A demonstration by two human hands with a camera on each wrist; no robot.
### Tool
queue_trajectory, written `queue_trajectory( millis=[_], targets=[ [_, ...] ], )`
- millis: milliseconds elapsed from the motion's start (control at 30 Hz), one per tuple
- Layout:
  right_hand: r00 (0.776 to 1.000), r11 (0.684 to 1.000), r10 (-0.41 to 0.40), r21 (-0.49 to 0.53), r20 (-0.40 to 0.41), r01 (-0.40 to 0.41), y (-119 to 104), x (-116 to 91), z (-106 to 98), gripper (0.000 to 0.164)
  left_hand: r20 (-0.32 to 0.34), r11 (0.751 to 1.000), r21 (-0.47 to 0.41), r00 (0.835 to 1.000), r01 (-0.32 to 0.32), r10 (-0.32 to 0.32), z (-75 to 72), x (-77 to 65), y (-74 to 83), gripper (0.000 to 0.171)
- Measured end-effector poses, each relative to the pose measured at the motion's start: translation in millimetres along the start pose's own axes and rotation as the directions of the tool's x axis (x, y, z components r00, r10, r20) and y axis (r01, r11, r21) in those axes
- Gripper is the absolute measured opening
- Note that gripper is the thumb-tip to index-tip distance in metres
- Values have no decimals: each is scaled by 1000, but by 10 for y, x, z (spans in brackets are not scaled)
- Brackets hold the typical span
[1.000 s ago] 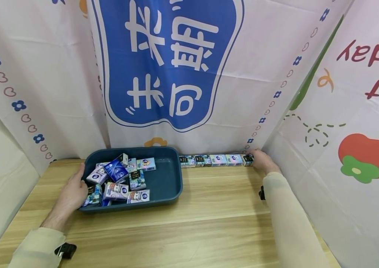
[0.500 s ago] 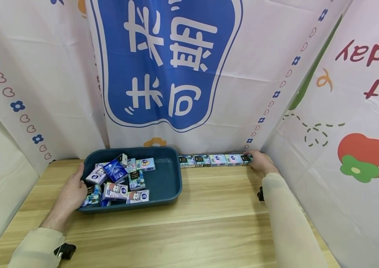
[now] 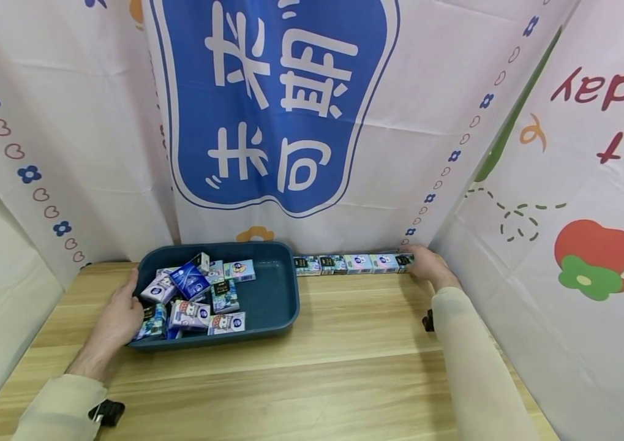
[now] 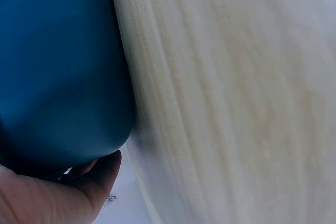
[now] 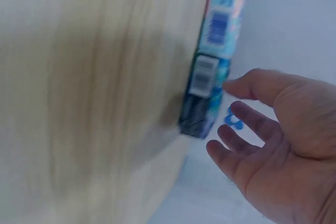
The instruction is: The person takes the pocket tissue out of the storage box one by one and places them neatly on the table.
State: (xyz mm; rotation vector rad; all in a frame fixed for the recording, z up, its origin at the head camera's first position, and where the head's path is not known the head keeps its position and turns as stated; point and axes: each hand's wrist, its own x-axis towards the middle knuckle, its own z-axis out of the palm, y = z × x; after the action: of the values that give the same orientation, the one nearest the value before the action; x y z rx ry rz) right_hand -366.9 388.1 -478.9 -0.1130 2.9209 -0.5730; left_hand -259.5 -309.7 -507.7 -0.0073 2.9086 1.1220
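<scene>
My left hand point(image 3: 116, 318) grips the left end of a dark teal plastic bin point(image 3: 267, 340), thumb up at the rim. In the left wrist view its fingers point(image 4: 107, 174) curl against the bin's end wall. Several small tissue packs lie jumbled in the bin, a shiny blue one point(image 3: 190, 280) on top. A row of tissue packs point(image 3: 358, 263) runs from the bin's right side along the back wall. At its right end, my right hand point(image 3: 427, 266) is beside the last pack point(image 5: 202, 95), thumb tip at its upper face and other fingers loosely bent, apart from it.
A wooden table point(image 3: 345, 367) carries the bin and the row. White printed cloth hangs behind point(image 3: 427, 92) and on both sides, meeting the table's back edge right behind the packs.
My right hand has shifted slightly left, covering more of the last tissue pack. The left hand and the bin stay where they were.
</scene>
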Motion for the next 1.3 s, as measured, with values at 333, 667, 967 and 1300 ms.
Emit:
queue_trajectory(
  millis=[333, 667, 967, 1300],
  targets=[
    [993, 994, -82, 68, -90, 88, -553, -69, 4, 59, 8, 1000, 2, 1000, 12, -12, -2, 0, 9, 66],
    [981, 974, -154, 148, -121, 171, -1133, -112, 142, 53, 8, 1000, 7, 1000, 5, -5, 0, 11, -6, 66],
    [954, 933, -236, 231, -185, 276, -1660, -155, 312, 46, 8, 1000, 12, 1000, 4, -5, -3, 10, -2, 66],
    [931, 875, -301, 327, -209, 356, -2099, -227, 540, 40, 5, 1000, 7, 1000, -7, 7, -9, 9, -14, 66]
  ],
)
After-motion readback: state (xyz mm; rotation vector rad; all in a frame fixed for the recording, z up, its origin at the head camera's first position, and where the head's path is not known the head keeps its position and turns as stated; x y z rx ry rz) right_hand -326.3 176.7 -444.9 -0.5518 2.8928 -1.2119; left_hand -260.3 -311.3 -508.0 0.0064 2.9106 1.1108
